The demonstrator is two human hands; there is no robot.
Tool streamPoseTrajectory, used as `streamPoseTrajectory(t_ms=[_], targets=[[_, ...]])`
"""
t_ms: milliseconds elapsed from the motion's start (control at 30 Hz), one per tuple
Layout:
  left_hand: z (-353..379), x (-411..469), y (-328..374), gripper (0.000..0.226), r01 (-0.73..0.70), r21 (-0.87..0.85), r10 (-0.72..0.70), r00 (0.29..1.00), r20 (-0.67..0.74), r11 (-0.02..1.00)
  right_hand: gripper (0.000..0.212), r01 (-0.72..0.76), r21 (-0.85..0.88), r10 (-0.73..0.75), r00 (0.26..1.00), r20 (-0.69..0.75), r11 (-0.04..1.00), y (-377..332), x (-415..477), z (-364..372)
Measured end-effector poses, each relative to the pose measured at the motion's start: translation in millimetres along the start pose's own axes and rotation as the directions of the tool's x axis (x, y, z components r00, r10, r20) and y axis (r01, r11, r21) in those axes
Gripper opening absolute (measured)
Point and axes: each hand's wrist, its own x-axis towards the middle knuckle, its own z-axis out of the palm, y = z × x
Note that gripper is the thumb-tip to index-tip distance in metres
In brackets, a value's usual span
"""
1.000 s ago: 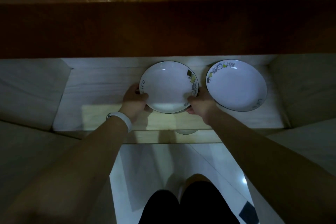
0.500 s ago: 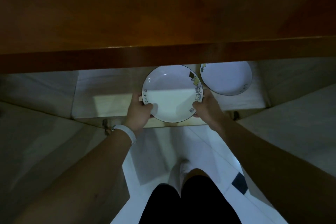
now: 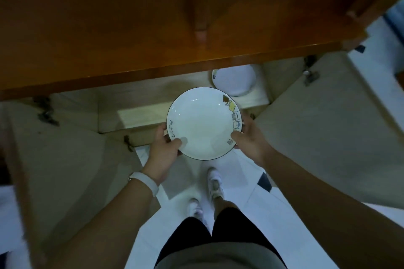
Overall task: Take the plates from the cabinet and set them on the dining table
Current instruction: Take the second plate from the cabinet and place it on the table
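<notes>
Below me: dim room, glossy white tiled floor (image 3: 153, 233) with dark diamond inset (image 3: 265, 182), orange-brown wooden countertop (image 3: 131, 35), pale open doors (image 3: 323, 137).

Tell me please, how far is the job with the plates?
Done: one plate is out of the cabinet. In hand: left hand and right hand grip its rim. Left: carrying it to the table, unseen here; a second plate remains inside.

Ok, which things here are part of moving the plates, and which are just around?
Part of the job:
held plate
second plate on the cabinet shelf
left hand
right hand

Just around:
cabinet doors
wristband
shoes
floor tiles
</notes>
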Motion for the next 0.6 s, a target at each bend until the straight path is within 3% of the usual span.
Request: streamPoseTrajectory(t_ms=[267,400,600], targets=[[9,-96,41,0.048,-0.221,0.045,0.218,0.974,0.059,0.974,0.031,0.129,0.027,-0.122,0.976,-0.182,0.991,-40,-125,-29],[15,-134,65,0.047,-0.308,0.009,0.305,0.944,0.128,0.951,0.036,0.219,0.044,-0.195,0.931,-0.307,0.975,-55,-183,-41],[35,-176,93,0.046,-0.344,-0.131,0.368,0.887,0.278,0.93,0.037,0.275,0.168,-0.177,0.881,-0.44,0.947,-58,-244,-62]])
